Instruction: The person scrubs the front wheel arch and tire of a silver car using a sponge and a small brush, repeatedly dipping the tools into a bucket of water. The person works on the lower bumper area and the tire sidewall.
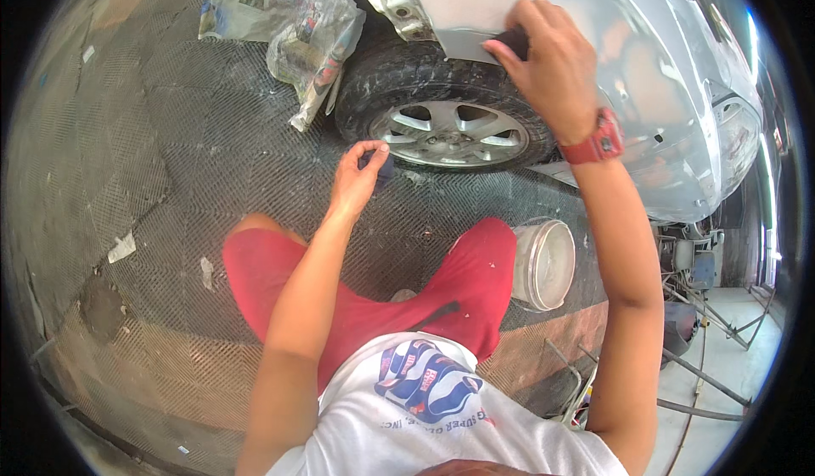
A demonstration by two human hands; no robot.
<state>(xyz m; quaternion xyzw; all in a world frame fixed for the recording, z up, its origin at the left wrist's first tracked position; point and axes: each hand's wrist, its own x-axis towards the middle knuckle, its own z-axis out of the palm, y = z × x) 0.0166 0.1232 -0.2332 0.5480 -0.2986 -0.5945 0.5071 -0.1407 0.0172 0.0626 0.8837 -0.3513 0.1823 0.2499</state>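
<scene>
My right hand (557, 62) grips a small dark block (514, 41), possibly a sanding pad, against the lower edge of a silver-grey car fender (471, 4). Its thumb points towards the wheel arch, and a red watch is on that wrist. Lower down, in front of the alloy wheel (461, 133), my left hand (360, 173) pinches a dark blue piece (386, 169) between thumb and fingers. That piece is partly hidden, so its kind is unclear. The black tyre (395, 71) carries whitish smears.
A white plastic bucket (552, 266) stands beside my right knee. Crumpled newspaper and plastic sheeting (296, 30) hang at the car's front, near a bare metal bracket (391, 4). Ribbed matting (210, 157) covers the floor, with paper scraps (122, 247). Metal stands (707, 374) are at right.
</scene>
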